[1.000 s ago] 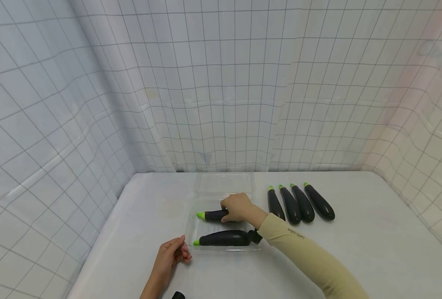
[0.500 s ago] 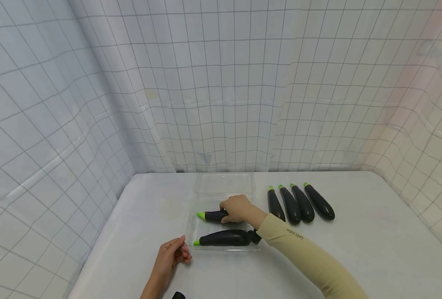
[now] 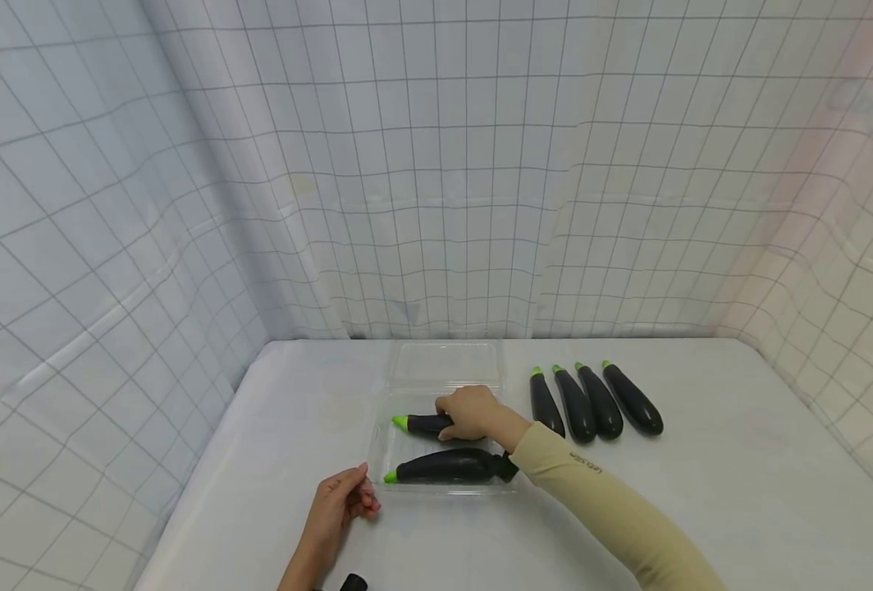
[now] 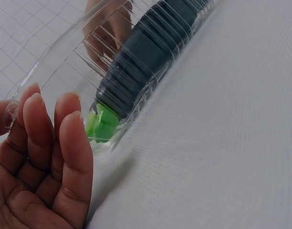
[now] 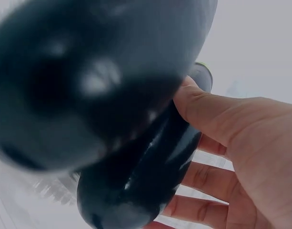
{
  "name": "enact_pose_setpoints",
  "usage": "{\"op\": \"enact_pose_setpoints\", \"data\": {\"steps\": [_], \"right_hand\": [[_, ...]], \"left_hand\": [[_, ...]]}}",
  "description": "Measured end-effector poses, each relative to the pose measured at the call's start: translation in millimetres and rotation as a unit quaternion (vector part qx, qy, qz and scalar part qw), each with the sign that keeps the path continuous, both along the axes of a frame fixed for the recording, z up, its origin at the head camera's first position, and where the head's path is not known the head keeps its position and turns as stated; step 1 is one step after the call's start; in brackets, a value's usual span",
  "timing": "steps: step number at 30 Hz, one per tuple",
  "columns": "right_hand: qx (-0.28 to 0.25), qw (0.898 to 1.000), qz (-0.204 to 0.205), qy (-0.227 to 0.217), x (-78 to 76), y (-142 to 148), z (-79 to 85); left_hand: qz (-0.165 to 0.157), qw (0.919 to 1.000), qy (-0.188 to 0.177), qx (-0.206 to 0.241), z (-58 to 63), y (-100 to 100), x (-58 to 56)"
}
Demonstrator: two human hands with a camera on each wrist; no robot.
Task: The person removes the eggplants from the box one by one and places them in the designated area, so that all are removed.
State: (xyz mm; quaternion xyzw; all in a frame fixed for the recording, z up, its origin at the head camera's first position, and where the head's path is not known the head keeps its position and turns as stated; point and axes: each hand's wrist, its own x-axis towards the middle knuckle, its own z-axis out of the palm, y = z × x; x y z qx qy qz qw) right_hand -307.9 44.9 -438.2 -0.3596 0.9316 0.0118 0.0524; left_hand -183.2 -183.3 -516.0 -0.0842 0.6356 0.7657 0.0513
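Observation:
A clear plastic container (image 3: 451, 491) with its lid folded back lies on the white table, holding two dark eggplants with green stem ends. My right hand (image 3: 472, 410) grips the rear eggplant (image 3: 425, 424), thumb on the near side and fingers round the far side; only its stem end shows past the hand from above. The front eggplant (image 3: 444, 465) lies along the near wall and looms large in the right wrist view. At the container's near left corner, my left hand (image 3: 340, 497) pinches the rim between thumb and forefinger, other fingers loosely bent (image 4: 50, 157).
Several more eggplants (image 3: 599, 402) lie side by side on the table, right of the container. The flat clear lid (image 3: 447, 361) extends toward the back edge. A white gridded curtain (image 3: 436, 205) encloses the table's back and sides.
Both eggplants in the container sit very slightly farther from me. The hands keep their holds and have hardly moved.

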Motion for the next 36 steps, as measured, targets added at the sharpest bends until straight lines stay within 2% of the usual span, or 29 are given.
{"op": "enact_pose_setpoints", "data": {"steps": [11,21,36], "right_hand": [[-0.012,1.000,0.002,-0.018,-0.2,3,2.0],[-0.027,0.999,0.000,-0.023,0.7,8,5.7],[-0.042,0.999,0.015,0.009,-1.3,12,11.1]], "left_hand": [[-0.014,0.9999,0.008,-0.005,1.7,-1,0.9],[-0.010,0.9999,0.004,-0.001,0.6,1,1.3],[-0.011,0.9999,-0.001,-0.002,1.2,-1,1.9]]}}
